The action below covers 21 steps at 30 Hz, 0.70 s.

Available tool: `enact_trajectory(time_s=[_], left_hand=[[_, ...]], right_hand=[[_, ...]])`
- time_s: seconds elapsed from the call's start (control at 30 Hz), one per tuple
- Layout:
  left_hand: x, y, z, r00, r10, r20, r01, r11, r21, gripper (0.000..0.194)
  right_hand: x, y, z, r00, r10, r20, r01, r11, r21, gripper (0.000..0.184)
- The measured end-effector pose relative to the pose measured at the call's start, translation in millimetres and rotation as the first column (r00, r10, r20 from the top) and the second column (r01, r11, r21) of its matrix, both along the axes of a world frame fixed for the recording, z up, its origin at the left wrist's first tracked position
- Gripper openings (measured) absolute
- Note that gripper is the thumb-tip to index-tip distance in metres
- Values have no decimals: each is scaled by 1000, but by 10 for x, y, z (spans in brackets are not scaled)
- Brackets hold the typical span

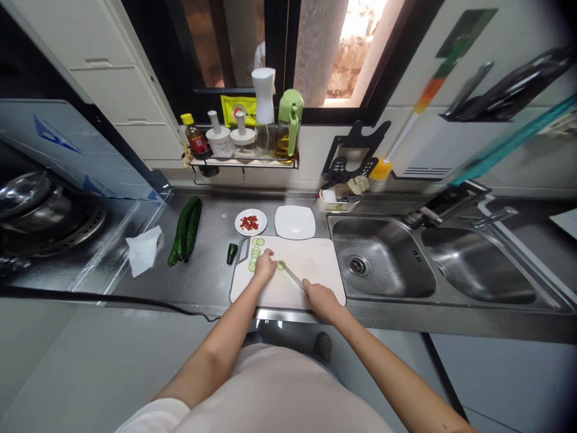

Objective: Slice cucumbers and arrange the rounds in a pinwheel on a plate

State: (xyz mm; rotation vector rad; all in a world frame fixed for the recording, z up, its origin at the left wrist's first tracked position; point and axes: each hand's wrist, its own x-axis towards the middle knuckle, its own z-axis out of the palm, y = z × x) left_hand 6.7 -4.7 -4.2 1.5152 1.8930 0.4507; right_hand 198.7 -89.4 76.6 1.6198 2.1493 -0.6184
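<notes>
A white cutting board (315, 255) lies on the steel counter. My right hand (321, 297) grips a knife (293, 276), its blade pointing up and left across the board. At the blade's tip lies a round cucumber slice (281, 264). Just left of it, my left hand (265, 266) rests over the board with its fingers curled together; whatever is between them is hidden. Several pale green cucumber slices (255, 252) lie in a row beside that hand, with more slices (260, 242) above. Left of the board is a dark green cucumber end (231, 253).
Whole cucumbers (186, 231) and a crumpled white tissue (144, 249) lie to the left. Behind the board stand a small plate (238, 230) of chopped red pieces and a square white plate (295, 222). A double sink (383, 288) is on the right; a condiment rack (246, 162) hangs behind.
</notes>
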Motion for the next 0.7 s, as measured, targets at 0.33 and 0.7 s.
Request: enact_trajectory(time_s=[0.33,0.7], left_hand=[[5,2,1,1000,-4,-9,4,1000,1,28],[2,7,10,1000,-5,-11,4,1000,-22,28]], right_hand=[[-29,7,-9,1000,11,20,-11,1000,21,30],[64,-56,-27,1000,11,22,-11,1000,10,28]])
